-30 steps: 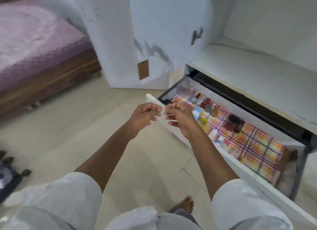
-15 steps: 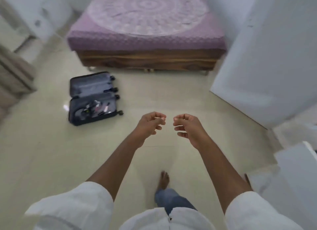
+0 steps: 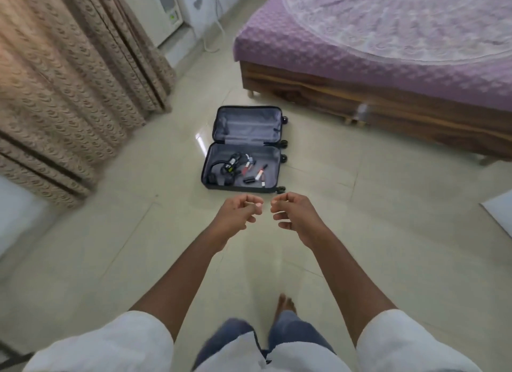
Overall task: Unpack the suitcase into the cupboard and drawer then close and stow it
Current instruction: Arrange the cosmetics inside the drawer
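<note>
Suitcase [image 3: 243, 150] now nearer, just beyond empty hands [image 3: 238, 213]

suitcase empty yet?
No. The suitcase lies open on the floor; its near half holds cables and small tubes, far half looks empty.

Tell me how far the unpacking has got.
Partly done. The suitcase lies open on the floor; its far half looks empty, but the near half holds small items, among them a black cable and some tubes. In hand: nothing; the left hand and right hand hang loosely curled, short of the case. Left: move those items, close and stow the case.
</note>
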